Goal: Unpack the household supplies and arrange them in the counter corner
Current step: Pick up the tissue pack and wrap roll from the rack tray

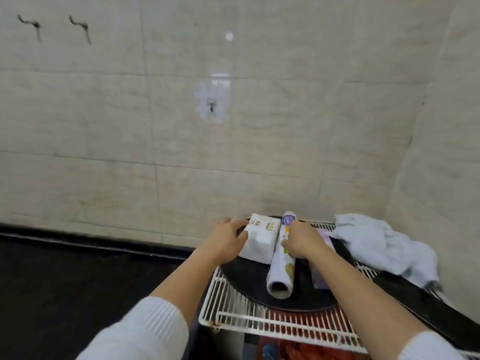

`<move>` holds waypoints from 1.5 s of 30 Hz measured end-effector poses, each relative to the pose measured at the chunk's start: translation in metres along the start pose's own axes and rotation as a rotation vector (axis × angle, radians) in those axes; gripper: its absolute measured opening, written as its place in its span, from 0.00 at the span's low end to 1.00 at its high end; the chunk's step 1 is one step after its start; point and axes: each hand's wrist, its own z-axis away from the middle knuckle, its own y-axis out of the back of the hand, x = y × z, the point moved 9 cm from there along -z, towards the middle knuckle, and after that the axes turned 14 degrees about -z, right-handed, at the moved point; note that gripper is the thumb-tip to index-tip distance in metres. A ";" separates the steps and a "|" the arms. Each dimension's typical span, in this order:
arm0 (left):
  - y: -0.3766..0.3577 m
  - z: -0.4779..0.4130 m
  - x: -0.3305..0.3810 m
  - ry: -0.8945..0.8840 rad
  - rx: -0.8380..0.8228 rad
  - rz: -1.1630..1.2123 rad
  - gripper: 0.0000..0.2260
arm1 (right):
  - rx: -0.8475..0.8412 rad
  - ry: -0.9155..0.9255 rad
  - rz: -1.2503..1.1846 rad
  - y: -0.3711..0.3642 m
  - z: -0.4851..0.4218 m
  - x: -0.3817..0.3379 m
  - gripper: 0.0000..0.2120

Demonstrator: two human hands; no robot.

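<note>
A white tissue pack with brown print lies on a round black tray that sits on a white wire rack. My left hand grips the pack's left side. Beside it on the right lies a white roll with a blue and orange label, its open end facing me. My right hand rests on the roll's middle with the fingers curled around it. A pale purple pack lies mostly hidden under my right forearm.
A crumpled light blue cloth lies on the rack's right side, in the tiled wall corner. A long black handle runs toward the lower right. Something red sits below the rack. Dark countertop spreads left. A hook is stuck on the wall.
</note>
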 end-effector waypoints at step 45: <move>0.053 0.072 -0.366 0.711 0.236 0.489 0.23 | -0.402 -0.024 -0.814 -0.214 0.025 -0.248 0.22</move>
